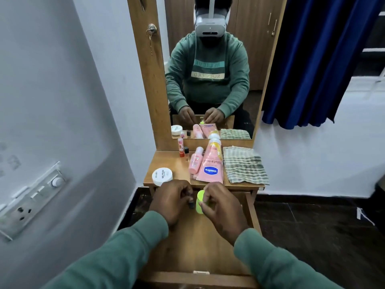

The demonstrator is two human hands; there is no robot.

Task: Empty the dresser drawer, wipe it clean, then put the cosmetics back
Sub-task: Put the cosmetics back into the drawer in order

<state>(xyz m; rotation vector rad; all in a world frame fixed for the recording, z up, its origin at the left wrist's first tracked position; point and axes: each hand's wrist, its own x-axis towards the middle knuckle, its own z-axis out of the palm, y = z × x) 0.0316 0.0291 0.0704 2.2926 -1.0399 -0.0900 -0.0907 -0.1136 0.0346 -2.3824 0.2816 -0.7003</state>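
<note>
The pulled-out wooden dresser drawer (200,247) lay open below me, its bare floor showing between my green sleeves. Over its far end my right hand (220,203) pinched a small neon-yellow plastic container (199,202) between thumb and fingers. My left hand (173,200) was curled just beside it, fingers closed around a small dark item (190,203) too blurred for me to identify.

On the wooden dresser top (177,165) beyond the drawer, the rest of the cosmetics sat out: a round white nail-polish-remover tub (162,176) near the front edge, a pink Vaseline tube (210,165) lying flat with a small pink bottle (195,160) touching its left side, and further back a slim red-and-pink stick (180,147) standing beside a small dark-capped bottle (186,152). To the right of the tube lay a folded green-and-white checked cloth (244,164). The wood-framed mirror (208,69) behind doubled all of it.
</note>
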